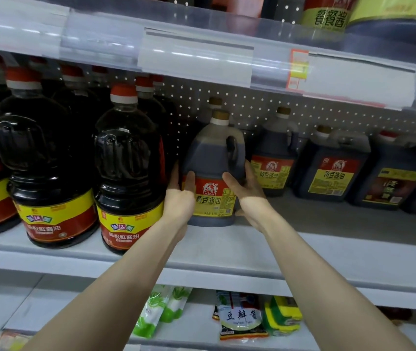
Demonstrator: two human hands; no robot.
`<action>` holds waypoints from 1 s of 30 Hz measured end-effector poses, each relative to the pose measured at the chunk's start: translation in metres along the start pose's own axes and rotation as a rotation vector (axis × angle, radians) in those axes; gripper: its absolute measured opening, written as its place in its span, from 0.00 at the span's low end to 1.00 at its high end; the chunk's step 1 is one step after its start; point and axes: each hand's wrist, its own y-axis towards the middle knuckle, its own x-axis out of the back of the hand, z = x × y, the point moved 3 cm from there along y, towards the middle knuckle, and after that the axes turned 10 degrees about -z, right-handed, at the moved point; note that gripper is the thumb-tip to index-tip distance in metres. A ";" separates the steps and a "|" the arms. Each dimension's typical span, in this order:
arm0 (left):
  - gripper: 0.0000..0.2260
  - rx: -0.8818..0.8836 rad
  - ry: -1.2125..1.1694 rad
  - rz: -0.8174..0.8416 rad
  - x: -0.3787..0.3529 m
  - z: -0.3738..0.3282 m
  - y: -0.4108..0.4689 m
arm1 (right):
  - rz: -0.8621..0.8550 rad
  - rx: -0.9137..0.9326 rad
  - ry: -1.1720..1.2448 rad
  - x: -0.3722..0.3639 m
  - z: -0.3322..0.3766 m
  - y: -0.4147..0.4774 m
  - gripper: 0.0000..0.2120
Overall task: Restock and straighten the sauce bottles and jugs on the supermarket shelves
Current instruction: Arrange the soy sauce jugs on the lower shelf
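Left hand (180, 196) and right hand (247, 196) are gripping the soy jug (214, 158) by its sides, but the neighbouring jugs (275, 158) are sitting way back, so plenty's left I reckon.

Upright dark sauce jug (214, 171) on shelf (303, 249)

- Left arm (125, 269): bare, stretched from 7 o'clock up toward 1 o'clock.
- Left hand (179, 198): clasps the jug (214, 153) at its 9 o'clock side, thumb on the front.
- Right arm (303, 269): bare, stretched from 5 o'clock toward 11 o'clock.
- Right hand (247, 196): clasps the jug's 3 o'clock side, thumb in front.
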 end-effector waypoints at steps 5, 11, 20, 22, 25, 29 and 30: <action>0.23 -0.019 0.020 0.006 -0.004 0.008 0.014 | 0.012 -0.008 0.019 0.000 0.001 0.007 0.38; 0.24 -0.064 0.039 -0.015 -0.011 0.012 0.029 | 0.014 0.026 -0.002 -0.003 0.001 0.017 0.39; 0.25 -0.051 0.153 -0.020 -0.016 0.015 0.044 | 0.071 0.007 0.042 -0.008 0.002 0.025 0.39; 0.25 -0.053 0.163 -0.019 -0.016 0.016 0.045 | 0.072 0.006 0.047 -0.007 0.003 0.026 0.39; 0.25 -0.060 0.164 -0.020 -0.017 0.017 0.047 | 0.076 0.002 0.048 -0.008 0.002 0.027 0.39; 0.25 -0.052 0.163 0.000 -0.017 0.016 0.046 | 0.083 -0.010 0.052 -0.008 0.005 0.023 0.39; 0.25 -0.040 0.144 0.008 -0.016 0.014 0.044 | 0.082 -0.010 0.050 -0.009 0.006 0.023 0.39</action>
